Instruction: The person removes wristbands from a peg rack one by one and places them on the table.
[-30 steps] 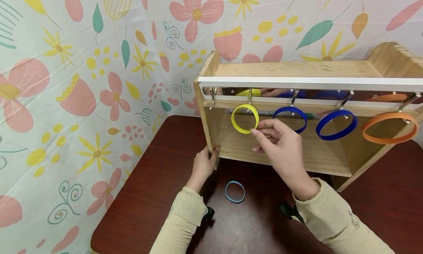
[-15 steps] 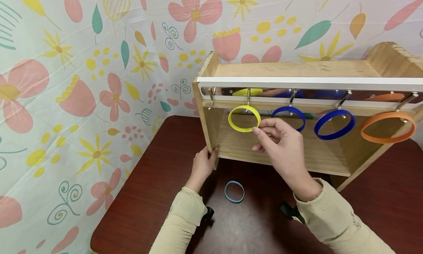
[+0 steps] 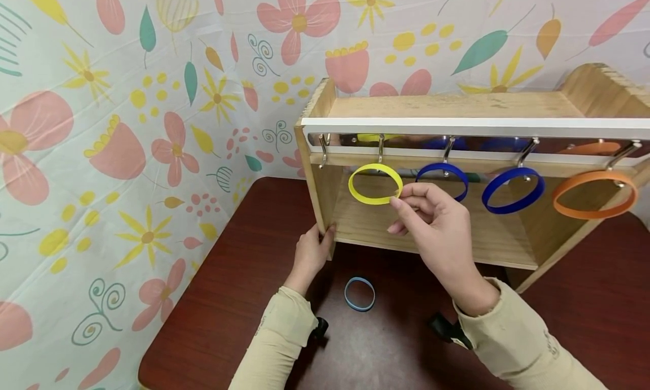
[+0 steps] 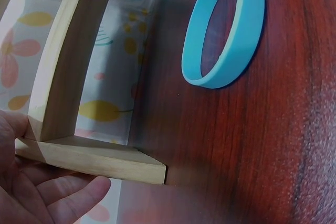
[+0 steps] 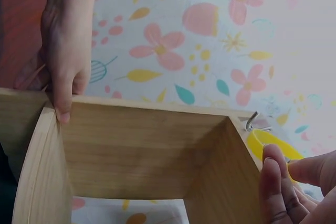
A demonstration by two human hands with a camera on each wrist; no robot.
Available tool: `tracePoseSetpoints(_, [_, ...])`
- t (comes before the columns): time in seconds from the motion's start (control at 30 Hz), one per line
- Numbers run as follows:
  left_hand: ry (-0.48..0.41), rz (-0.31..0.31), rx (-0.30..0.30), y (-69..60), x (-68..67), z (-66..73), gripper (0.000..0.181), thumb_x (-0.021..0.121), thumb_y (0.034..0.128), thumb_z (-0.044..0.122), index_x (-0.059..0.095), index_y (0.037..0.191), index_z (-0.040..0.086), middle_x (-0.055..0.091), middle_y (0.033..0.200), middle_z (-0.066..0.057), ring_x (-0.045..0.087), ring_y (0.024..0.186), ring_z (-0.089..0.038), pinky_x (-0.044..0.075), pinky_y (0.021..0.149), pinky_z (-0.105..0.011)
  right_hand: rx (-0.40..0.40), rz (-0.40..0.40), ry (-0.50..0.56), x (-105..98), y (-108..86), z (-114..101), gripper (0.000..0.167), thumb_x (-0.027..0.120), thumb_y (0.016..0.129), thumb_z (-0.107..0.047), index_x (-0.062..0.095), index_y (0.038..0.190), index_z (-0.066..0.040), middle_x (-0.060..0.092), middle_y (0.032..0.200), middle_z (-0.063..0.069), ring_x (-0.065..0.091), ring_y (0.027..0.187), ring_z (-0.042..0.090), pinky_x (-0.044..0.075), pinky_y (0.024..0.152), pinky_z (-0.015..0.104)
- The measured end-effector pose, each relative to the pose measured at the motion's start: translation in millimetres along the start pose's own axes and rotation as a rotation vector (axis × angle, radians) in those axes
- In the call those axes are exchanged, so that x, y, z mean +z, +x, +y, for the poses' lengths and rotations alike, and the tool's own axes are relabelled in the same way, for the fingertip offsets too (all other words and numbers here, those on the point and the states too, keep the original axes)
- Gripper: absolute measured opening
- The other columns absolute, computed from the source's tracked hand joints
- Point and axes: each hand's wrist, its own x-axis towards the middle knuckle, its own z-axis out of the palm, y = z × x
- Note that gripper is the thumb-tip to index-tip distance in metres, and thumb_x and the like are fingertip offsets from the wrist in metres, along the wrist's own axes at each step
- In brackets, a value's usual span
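My right hand point(image 3: 440, 232) pinches the lower right edge of the yellow band point(image 3: 359, 195) between thumb and fingers; the band's top is at the second hook point(image 3: 381, 147) from the left. In the right wrist view the yellow band point(image 5: 255, 142) is partly covered by my right hand point(image 5: 299, 184). My left hand point(image 3: 311, 254) grips the lower left side of the wooden rack point(image 3: 316, 181). The left wrist view has my left hand point(image 4: 50, 192) around the wood's edge point(image 4: 100, 158), thumb on one side and fingers on the other.
Two blue bands point(image 3: 513, 191) and an orange band point(image 3: 595, 214) hang from hooks to the right. The leftmost hook point(image 3: 323, 150) carries no band. A light blue band point(image 3: 359, 307) lies on the dark red table point(image 3: 213, 299) in front of the rack. Floral cloth point(image 3: 213, 51) stands behind.
The yellow band looks wider and more turned than before, its lower edge swung slightly left, still pinched by my right hand. My left hand keeps its grip on the rack.
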Motion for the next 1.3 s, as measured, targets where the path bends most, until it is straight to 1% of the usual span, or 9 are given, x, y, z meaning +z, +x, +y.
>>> tracePoseSetpoints(0.13, [0.001, -0.003, 0.002, -0.1, 0.1, 0.3, 0.028, 0.053, 0.101, 0.036, 0.066, 0.102, 0.011, 0.068, 0.079, -0.006, 0.061, 0.063, -0.019, 0.05, 0.06, -0.037, 0.009, -0.008, 0.005, -1.6, -2.7, -1.1, 0.014, 0.066, 0.093, -0.006, 0.063, 0.103, 0.004, 0.072, 0.083, -0.003, 0.065, 0.056, 0.024, 0.054, 0.058, 0.029])
tracePoseSetpoints(0.27, [0.006, -0.005, 0.0, 0.2, 0.7, -0.1, 0.028, 0.053, 0.1013, 0.036, 0.066, 0.104, 0.011, 0.069, 0.08, -0.007, 0.062, 0.064, -0.019, 0.05, 0.06, -0.036, 0.009, -0.01, 0.002, -3.8, -5.4, -1.1, 0.013, 0.065, 0.093, -0.005, 0.062, 0.102, 0.004, 0.072, 0.082, -0.002, 0.065, 0.055, 0.022, 0.054, 0.058, 0.029])
tracePoseSetpoints(0.53, [-0.021, -0.011, 0.001, -0.2, -0.5, 1.0, 0.029, 0.053, 0.1014, 0.036, 0.066, 0.103, 0.01, 0.067, 0.077, -0.006, 0.06, 0.059, -0.016, 0.048, 0.055, -0.032, -0.002, -0.014, -0.011, -7.9, -10.7, -0.1, 0.012, 0.065, 0.093, -0.003, 0.063, 0.103, 0.004, 0.072, 0.082, -0.001, 0.065, 0.056, 0.022, 0.054, 0.059, 0.027])
tracePoseSetpoints(0.97, [-0.021, -0.008, -0.006, -0.8, 0.1, 0.5, 0.029, 0.053, 0.1012, 0.035, 0.066, 0.104, 0.009, 0.067, 0.078, -0.006, 0.061, 0.063, -0.018, 0.049, 0.057, -0.033, 0.053, -0.043, -0.007, -16.2, -18.5, 6.0, 0.014, 0.064, 0.094, -0.004, 0.061, 0.104, 0.005, 0.071, 0.081, 0.001, 0.065, 0.056, 0.022, 0.055, 0.058, 0.029])
tracePoseSetpoints(1.3, [-0.02, -0.003, 0.001, -1.8, -0.1, 1.2, 0.029, 0.054, 0.1011, 0.034, 0.067, 0.106, 0.008, 0.069, 0.08, -0.007, 0.063, 0.065, -0.019, 0.051, 0.059, -0.034, 0.054, -0.057, -0.023, -22.6, -24.5, 12.2, 0.013, 0.063, 0.094, -0.002, 0.062, 0.104, 0.006, 0.071, 0.08, 0.002, 0.065, 0.056, 0.022, 0.053, 0.056, 0.027])
